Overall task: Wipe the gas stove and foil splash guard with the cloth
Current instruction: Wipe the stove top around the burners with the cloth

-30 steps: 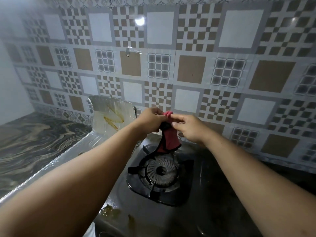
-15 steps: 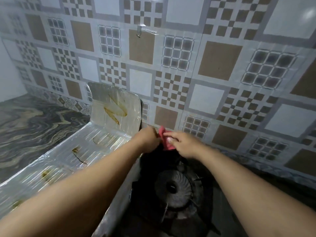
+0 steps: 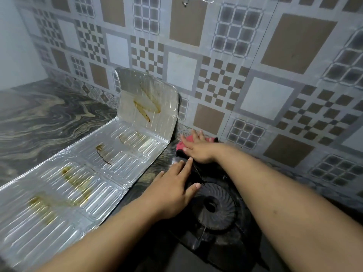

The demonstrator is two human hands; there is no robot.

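Tiled wall backs gas stove; right hand presses cloth flat-fingered, left hand apparently rests open. Firm overlapping strokes advisable.

The back wall is covered in patterned tiles: plain white squares, plain brown squares, brown-and-white checks and grey window-pane grids, all framed in grey. A clear hook is fixed near the top edge. A plain pale wall meets it at the left corner. The countertop is dark marbled stone with cream swirls. Lighting is dim and bluish.
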